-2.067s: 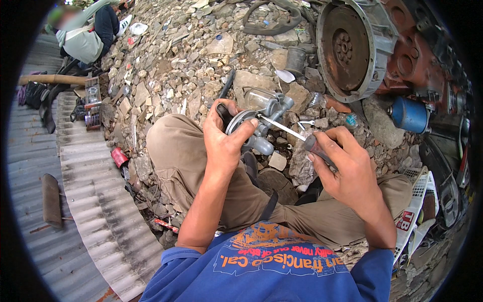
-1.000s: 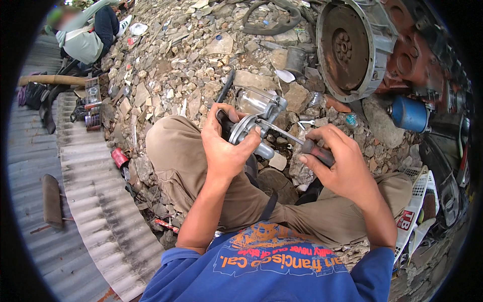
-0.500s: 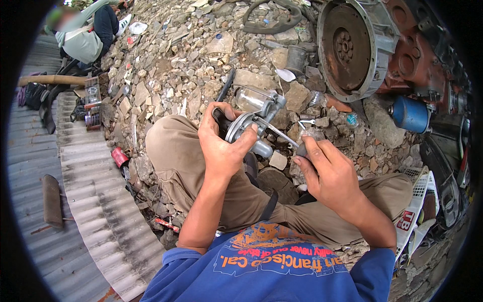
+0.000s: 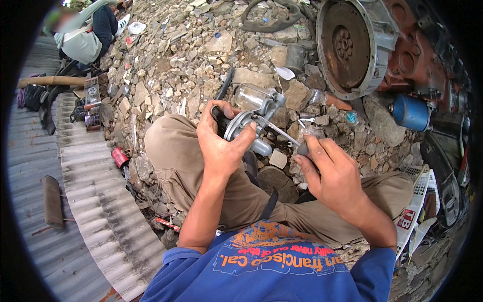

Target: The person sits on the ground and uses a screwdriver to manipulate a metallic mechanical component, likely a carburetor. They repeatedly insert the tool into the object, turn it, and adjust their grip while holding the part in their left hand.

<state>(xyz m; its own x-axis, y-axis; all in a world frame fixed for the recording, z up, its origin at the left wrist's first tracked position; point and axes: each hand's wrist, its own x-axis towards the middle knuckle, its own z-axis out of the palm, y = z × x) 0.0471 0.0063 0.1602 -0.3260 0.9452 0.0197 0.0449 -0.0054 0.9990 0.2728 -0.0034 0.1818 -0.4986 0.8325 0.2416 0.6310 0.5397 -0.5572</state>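
Note:
Above my lap, my left hand point(image 4: 221, 146) is closed around a grey metal fuel pump-like part point(image 4: 244, 123) with a round flange and short cylindrical stubs. A clear bowl point(image 4: 248, 98) juts from its far side. My left thumb presses on the near face of the metal. Between the fingertips and thumb of my right hand point(image 4: 332, 168) is the dark handle of a screwdriver point(image 4: 285, 134). Its metal shaft slants up and left to the part; the exact spot where the tip meets the metal is hard to make out.
Stony rubble point(image 4: 166, 65) surrounds my crossed legs. A small wrench point(image 4: 307, 121) lies beyond my right hand. Far right stand a flywheel point(image 4: 344, 48), a reddish engine block and a blue filter point(image 4: 411, 112). A white plastic crate point(image 4: 415, 211) and corrugated sheets point(image 4: 90, 186) flank me. Another person sits far left.
The metal part and my left hand have shifted very slightly left. My right hand has turned a little on the screwdriver handle; both grips stay the same.

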